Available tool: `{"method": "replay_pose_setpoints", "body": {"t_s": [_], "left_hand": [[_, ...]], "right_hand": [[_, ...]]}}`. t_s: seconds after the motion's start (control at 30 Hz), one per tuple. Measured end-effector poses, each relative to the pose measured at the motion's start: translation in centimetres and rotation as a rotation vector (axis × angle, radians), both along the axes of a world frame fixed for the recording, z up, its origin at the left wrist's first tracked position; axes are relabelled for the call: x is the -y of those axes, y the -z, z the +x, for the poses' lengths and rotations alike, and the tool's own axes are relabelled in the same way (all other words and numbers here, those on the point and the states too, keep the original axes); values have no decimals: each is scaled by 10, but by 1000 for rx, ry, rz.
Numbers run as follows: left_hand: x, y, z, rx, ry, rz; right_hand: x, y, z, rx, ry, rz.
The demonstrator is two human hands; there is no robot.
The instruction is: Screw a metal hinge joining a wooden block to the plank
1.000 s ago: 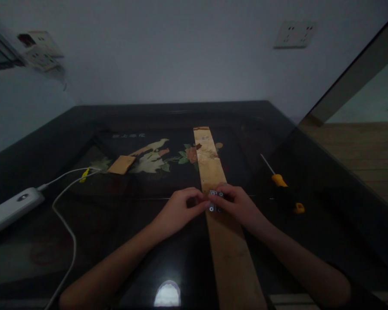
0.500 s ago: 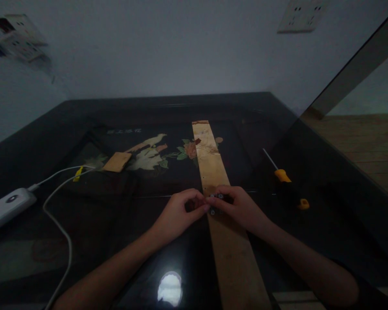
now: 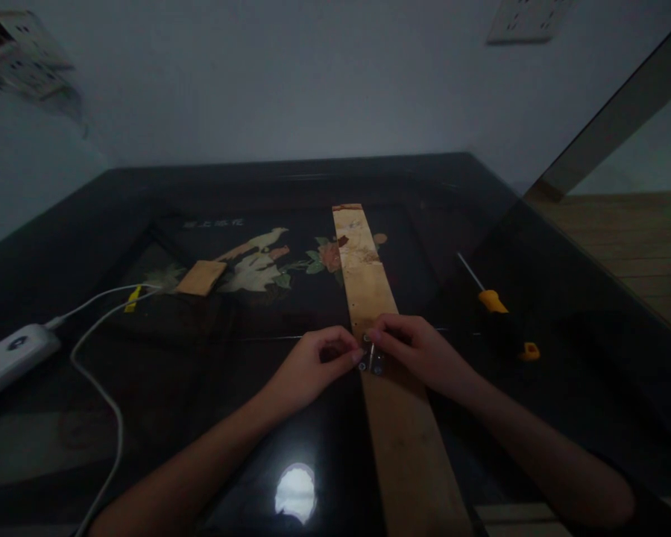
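A long wooden board (image 3: 405, 440) lies lengthwise on the dark glossy table. On it, near the middle, sits a small metal hinge (image 3: 372, 358) with round screw heads showing on both sides of its bright barrel. My left hand (image 3: 318, 365) pinches the hinge's left edge, thumb and index finger together. From the right, my right hand (image 3: 417, 343) is closed with its fingertips on the hinge's upper part, covering some of it. Whether a loose screw is between the fingers is too small to tell.
A screwdriver (image 3: 495, 304) with a yellow and black handle lies right of the board. To the left are a small wooden square (image 3: 201, 277), a white power strip (image 3: 16, 358) and its looping cable (image 3: 115, 410). A wall (image 3: 291, 82) stands behind the table (image 3: 291, 173).
My right fingers have shifted slightly up the hinge, uncovering its barrel and lower screw heads. The hinge appears turned a little. My left hand stays at its left edge.
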State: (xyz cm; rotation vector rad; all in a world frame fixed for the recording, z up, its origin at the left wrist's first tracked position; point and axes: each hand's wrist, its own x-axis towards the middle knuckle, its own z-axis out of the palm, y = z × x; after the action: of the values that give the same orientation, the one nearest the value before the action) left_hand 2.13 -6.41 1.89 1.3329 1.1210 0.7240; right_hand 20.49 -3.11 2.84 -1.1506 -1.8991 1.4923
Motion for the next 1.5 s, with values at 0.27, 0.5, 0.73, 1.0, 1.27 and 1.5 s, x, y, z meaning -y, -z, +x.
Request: {"method": "replay_pose_setpoints", "body": {"t_s": [0.27, 0.5, 0.73, 1.0, 1.27, 1.5], "left_hand": [[0, 1, -1, -7, 12, -19], [4, 6, 3, 6, 29, -62], [4, 6, 4, 121, -17, -183], [8, 2, 11, 135, 16, -313], [8, 3, 20, 147, 123, -430], [4, 9, 17, 89, 169, -446]], "right_hand": [[1, 0, -1, 15, 41, 25], [9, 3, -6, 49, 75, 139], [3, -5, 0, 35, 80, 102], [-3, -19, 13, 79, 24, 114], [0, -8, 33, 110, -3, 64], [2, -6, 35, 105, -37, 57]]}}
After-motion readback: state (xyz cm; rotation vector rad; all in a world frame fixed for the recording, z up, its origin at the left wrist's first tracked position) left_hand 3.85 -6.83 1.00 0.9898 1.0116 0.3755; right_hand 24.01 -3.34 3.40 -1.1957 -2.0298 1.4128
